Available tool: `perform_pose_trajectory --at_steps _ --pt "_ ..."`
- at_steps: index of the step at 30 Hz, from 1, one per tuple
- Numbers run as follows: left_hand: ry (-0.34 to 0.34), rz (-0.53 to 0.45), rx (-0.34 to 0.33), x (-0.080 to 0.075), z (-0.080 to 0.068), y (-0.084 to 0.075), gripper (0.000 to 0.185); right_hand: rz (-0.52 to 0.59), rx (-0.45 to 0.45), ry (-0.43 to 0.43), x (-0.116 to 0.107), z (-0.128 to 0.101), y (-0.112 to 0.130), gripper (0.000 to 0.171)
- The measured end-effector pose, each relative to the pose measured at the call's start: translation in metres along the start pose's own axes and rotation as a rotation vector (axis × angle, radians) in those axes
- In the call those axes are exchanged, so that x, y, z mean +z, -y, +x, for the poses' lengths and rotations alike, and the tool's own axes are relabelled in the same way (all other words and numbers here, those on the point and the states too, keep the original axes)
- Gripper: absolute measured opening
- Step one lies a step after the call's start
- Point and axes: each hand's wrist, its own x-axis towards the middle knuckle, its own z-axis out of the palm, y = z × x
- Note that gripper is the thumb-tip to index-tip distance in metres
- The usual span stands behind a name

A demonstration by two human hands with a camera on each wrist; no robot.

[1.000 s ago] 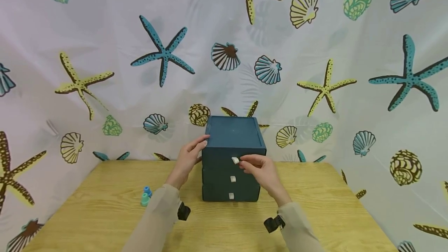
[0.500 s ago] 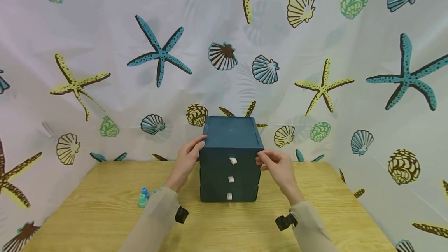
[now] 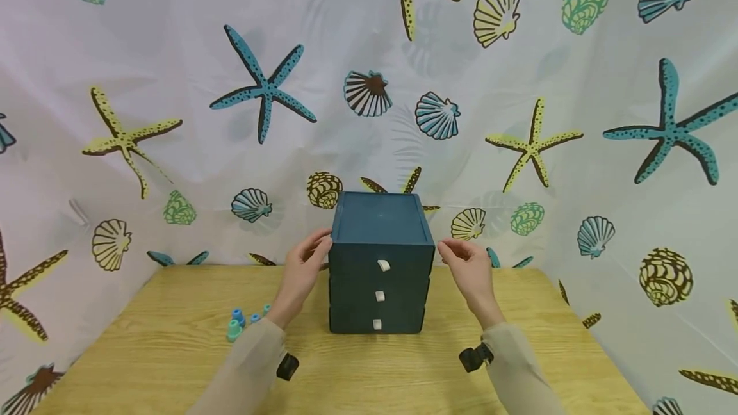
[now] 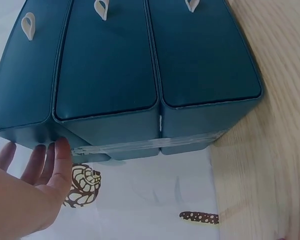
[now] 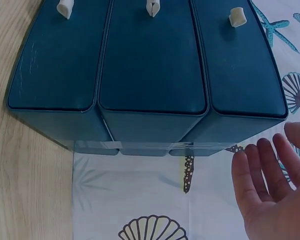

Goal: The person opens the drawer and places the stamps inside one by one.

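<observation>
A dark blue three-drawer box [image 3: 382,219] stands upright on the table, all its drawers closed. On its front sit three white pull tabs, with the top tab [image 3: 383,265] tilted. My left hand [image 3: 298,277] is beside the upper left edge; in the left wrist view its slightly bent fingers [image 4: 63,152] come right up to the box's side wall. To the right of the box is my right hand [image 3: 469,274], fingers loosely bent. A gap shows between those fingers [image 5: 240,172] and the box in the right wrist view. Neither hand holds anything.
Several small blue and teal pieces, among them a teal one [image 3: 234,330], stand on the wooden table [image 3: 369,373] at left, partly behind the left sleeve. Clear tape [image 5: 140,145] runs across the box's side. A shell-and-starfish printed curtain [image 3: 369,152] hangs behind and around the table.
My right hand has let go of the top drawer's tab and moved right, off the box. My left hand has slipped from the top edge slightly outward and down. The drawers look the same.
</observation>
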Motion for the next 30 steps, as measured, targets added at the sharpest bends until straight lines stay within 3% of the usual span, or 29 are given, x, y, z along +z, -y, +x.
perform_pose_trajectory --at_steps 6,12,15,30 --pt "-0.057 0.050 -0.010 -0.004 -0.008 0.005 0.041 0.050 0.030 0.077 0.004 0.006 0.001 0.030" --pt "-0.153 0.090 -0.021 0.001 -0.022 0.013 0.032 0.127 0.087 0.139 0.007 0.015 0.003 0.036" --pt "-0.164 0.114 -0.032 0.004 -0.028 0.017 0.027 0.149 0.115 0.151 0.007 0.020 0.004 0.038" --pt "0.071 0.063 -0.152 0.025 -0.047 0.029 0.019 0.167 0.222 0.215 0.010 0.031 0.008 0.037"
